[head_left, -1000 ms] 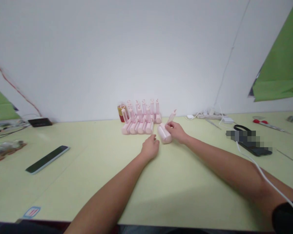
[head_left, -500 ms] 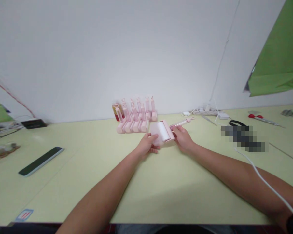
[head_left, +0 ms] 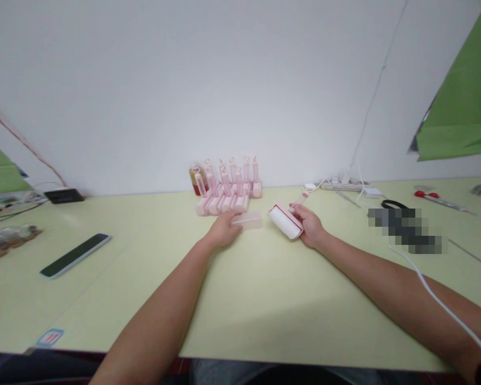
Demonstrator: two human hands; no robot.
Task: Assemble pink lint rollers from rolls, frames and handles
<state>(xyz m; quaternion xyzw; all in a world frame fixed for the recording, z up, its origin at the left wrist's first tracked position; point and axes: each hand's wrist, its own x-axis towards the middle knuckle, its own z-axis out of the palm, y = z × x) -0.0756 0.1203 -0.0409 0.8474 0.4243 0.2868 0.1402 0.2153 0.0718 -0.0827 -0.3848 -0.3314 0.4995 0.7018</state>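
In my right hand (head_left: 309, 227) is a pink lint roller (head_left: 285, 221), its white sticky roll bare and facing me, its handle slanting up behind my fingers. My left hand (head_left: 223, 229) grips a translucent pink cover (head_left: 250, 220) by its left end, just above the table. A gap separates the cover from the roller. Behind my left hand, several matching lint rollers (head_left: 226, 203) stand in rows with their handles upright and heart-shaped loops on top.
A yellow and red container (head_left: 195, 179) stands behind the rows by the wall. At left lies a dark flat device (head_left: 77, 255). To the right are a power strip (head_left: 339, 185), tweezers (head_left: 348, 198), a black loop (head_left: 395, 205), red-handled scissors (head_left: 436, 198) and a white cable (head_left: 420, 274).
The cover has come off the roll. My left hand has moved left with it, while my right hand has drawn the roller to the right and tilted it.
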